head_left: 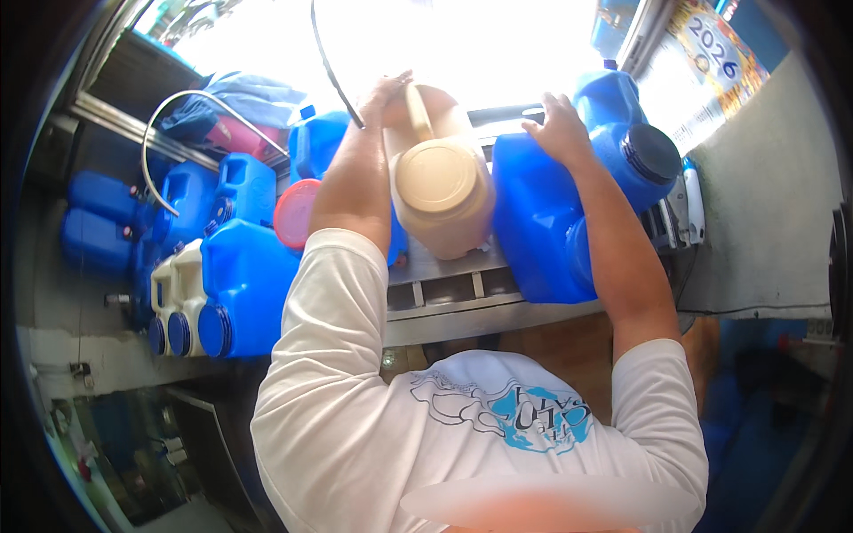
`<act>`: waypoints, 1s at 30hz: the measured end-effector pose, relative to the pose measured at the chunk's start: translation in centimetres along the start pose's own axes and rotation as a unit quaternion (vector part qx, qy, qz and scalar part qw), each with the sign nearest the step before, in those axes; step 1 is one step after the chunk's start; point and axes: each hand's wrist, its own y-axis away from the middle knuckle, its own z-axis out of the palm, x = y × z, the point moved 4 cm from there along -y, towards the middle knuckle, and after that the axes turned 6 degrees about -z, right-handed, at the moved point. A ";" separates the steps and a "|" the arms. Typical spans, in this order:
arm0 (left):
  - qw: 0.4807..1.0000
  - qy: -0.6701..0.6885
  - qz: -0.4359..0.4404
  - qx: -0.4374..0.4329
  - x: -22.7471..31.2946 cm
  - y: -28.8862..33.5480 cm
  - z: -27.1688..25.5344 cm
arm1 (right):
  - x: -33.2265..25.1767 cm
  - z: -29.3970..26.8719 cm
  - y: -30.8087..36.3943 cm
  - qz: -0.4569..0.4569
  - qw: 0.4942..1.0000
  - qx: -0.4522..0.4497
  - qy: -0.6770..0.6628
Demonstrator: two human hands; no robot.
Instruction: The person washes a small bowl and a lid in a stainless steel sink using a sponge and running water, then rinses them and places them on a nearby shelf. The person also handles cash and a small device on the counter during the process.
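Note:
A beige jug (pixel 442 209) with a round screw lid stands upright on the metal counter in front of me. At its far left side, beside the top of its handle, is my left hand (pixel 389 93); glare blurs the fingers, so their grip is unclear. My right hand (pixel 560 129) is open, fingers apart, over the far end of a large blue jug (pixel 533 204). Whether the palm touches that jug I cannot tell. My right forearm crosses in front of another blue jug with a dark cap (pixel 650 153), at the right.
Several blue jugs (pixel 253 280) and smaller cream jugs (pixel 187 289) crowd the left. A red round lid (pixel 296 213) shows beside my left arm. A pale hose (pixel 147 142) curves there, and a dark hose (pixel 329 67) hangs ahead. The slatted metal counter edge (pixel 453 324) runs before me.

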 end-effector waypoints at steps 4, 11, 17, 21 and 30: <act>0.951 -0.148 0.209 0.174 -7.7 1.2 -8.3 | -6.2 -0.7 -0.4 -0.105 0.994 -0.014 -0.020; 0.943 -0.263 0.121 0.164 -1.6 16.5 -5.2 | -12.0 0.8 1.4 -0.124 0.962 -0.213 -0.120; 0.914 -0.282 -0.036 0.288 -9.2 23.4 -14.5 | -15.6 7.0 1.2 -0.191 0.956 -0.111 -0.193; 0.957 -0.202 -0.010 0.206 -12.5 26.3 -14.4 | -19.8 4.4 4.6 -0.045 0.925 -0.250 -0.283; 0.947 -0.155 0.271 0.073 -12.9 36.2 -8.5 | -20.7 4.4 16.5 -0.130 0.945 -0.028 -0.297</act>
